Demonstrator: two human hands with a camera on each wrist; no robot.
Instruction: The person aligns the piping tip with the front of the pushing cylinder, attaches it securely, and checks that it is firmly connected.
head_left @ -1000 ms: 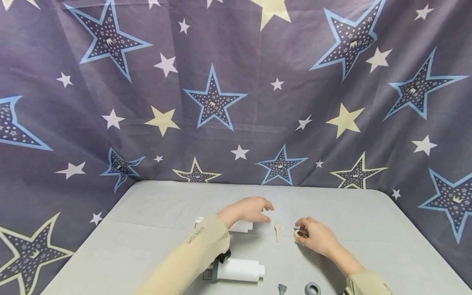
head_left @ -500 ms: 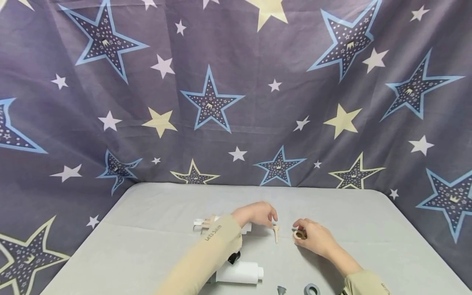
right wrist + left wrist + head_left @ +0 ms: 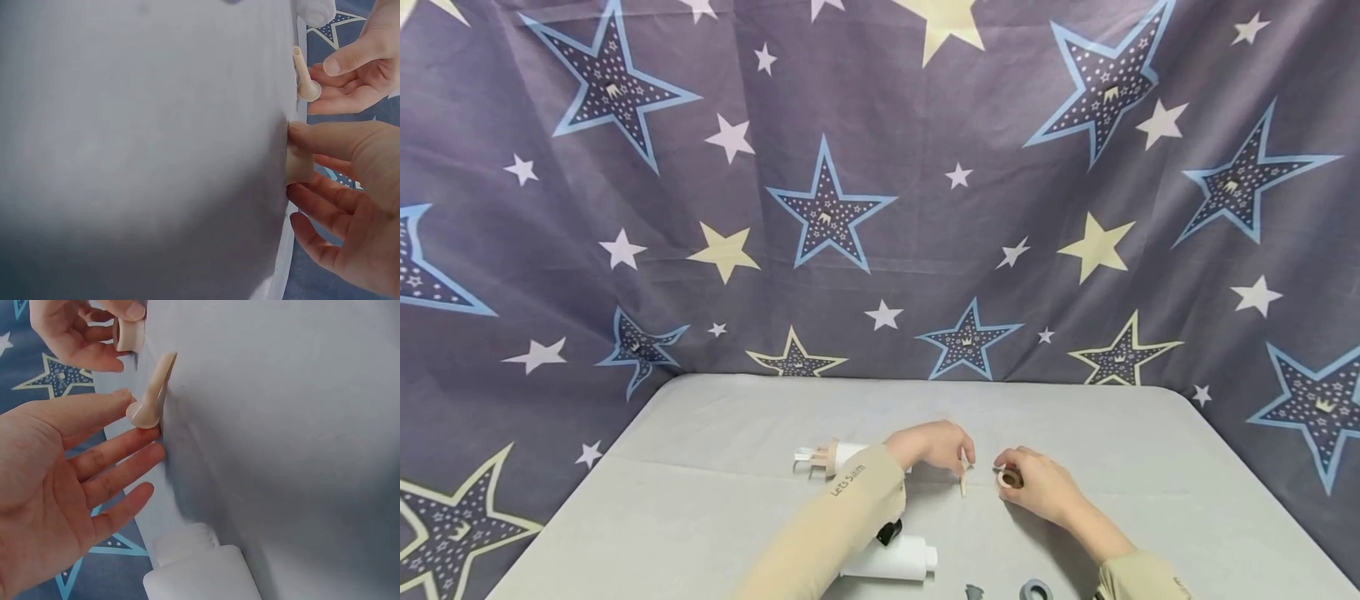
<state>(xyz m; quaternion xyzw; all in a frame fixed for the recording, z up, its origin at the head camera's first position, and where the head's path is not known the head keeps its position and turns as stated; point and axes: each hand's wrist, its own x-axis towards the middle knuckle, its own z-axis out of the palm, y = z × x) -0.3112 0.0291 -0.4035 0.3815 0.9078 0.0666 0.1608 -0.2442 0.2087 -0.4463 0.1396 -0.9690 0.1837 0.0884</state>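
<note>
My left hand (image 3: 936, 446) reaches down to a small beige funnel-shaped piece (image 3: 964, 486) with a narrow tube. In the left wrist view, thumb and index finger pinch the wide end of this piece (image 3: 145, 414), and its tube points away from the palm. To the right, my right hand (image 3: 1045, 483) holds a short beige ring (image 3: 1002, 478) on the table. Seen from the right wrist, the thumb lies on one side of the ring (image 3: 300, 165) and fingers on the other.
A white bottle (image 3: 850, 454) with a beige pronged part lies behind my left forearm. Nearer, another white bottle (image 3: 895, 558) lies on its side, partly covered by the sleeve. By the front edge are a grey funnel-shaped piece (image 3: 973, 592) and a grey ring (image 3: 1036, 582).
My left hand has moved right and down onto the beige funnel-shaped piece, and its fingers have closed around the wide end. My right hand stays nearly still with the beige ring.
</note>
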